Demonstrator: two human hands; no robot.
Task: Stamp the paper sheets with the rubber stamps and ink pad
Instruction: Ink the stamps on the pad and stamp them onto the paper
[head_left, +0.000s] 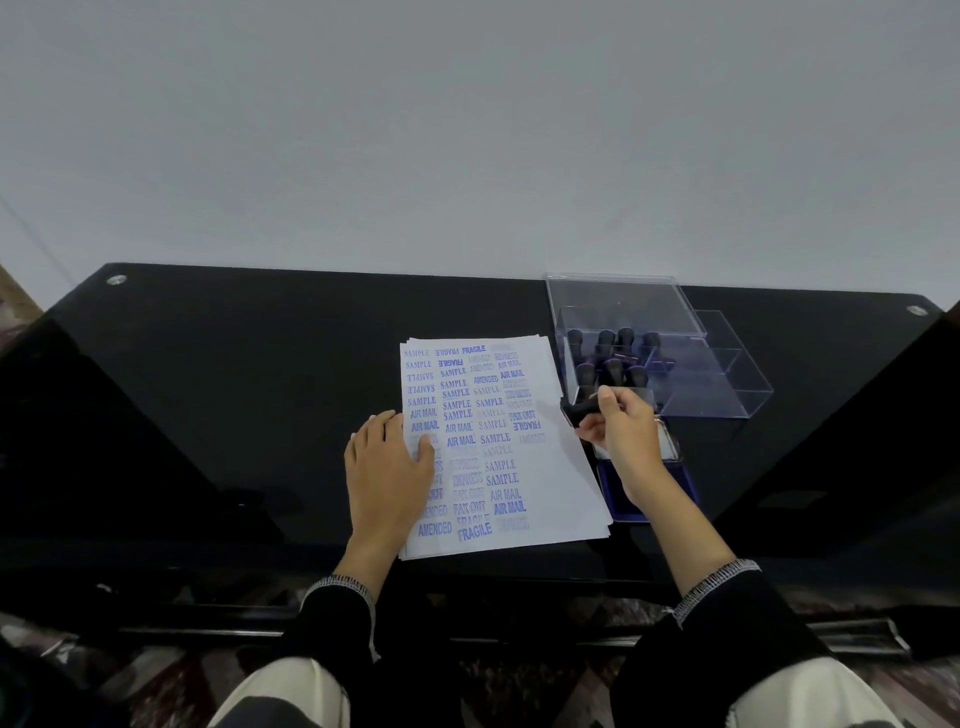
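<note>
A stack of white paper sheets (540, 488) lies on the black glass table (234, 389), its top sheet covered with several blue stamp prints. My left hand (387, 467) rests flat on the sheet's left edge. My right hand (621, 431) grips a black rubber stamp (576, 413) just right of the paper, in front of the clear box. Under that hand sits the open blue ink pad (670, 478), partly hidden by my wrist. Several black-handled stamps (608, 348) stand in the clear plastic box (727, 384).
The box's clear lid (623, 301) stands propped open at the back. A plain grey wall rises behind the table. My knees and a patterned rug show below the table's near edge.
</note>
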